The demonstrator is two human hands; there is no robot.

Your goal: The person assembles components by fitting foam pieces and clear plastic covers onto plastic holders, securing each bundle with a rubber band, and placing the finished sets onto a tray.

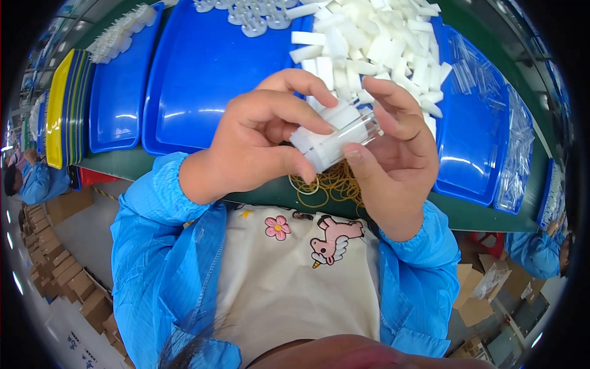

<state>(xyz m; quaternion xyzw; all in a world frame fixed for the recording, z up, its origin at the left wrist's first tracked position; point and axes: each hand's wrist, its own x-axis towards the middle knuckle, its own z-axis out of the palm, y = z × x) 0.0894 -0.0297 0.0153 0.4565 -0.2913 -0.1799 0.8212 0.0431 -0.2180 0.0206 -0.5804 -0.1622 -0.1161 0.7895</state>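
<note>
Just above the table's near edge, I hold a clear plastic tube (356,131) tilted between my two hands. My left hand (246,138) is closed around its lower-left end, where a whitish translucent end piece (312,154) shows between thumb and fingers. The thumb of my right hand (402,154) presses the tube's other end from below, while its fingers curl above. White material (338,117) shows beside and behind the tube; whether it is inside cannot be made out. Beneath my hands lies a tangle of tan rubber bands (335,187).
White foam strips (375,37) are heaped beyond my hands. A large blue tray (190,80) at left has clear plastic parts (252,15) at its far end. Blue trays with clear tubes (516,147) stand at right. Stacked trays (64,107) stand far left. Co-workers sit at both sides.
</note>
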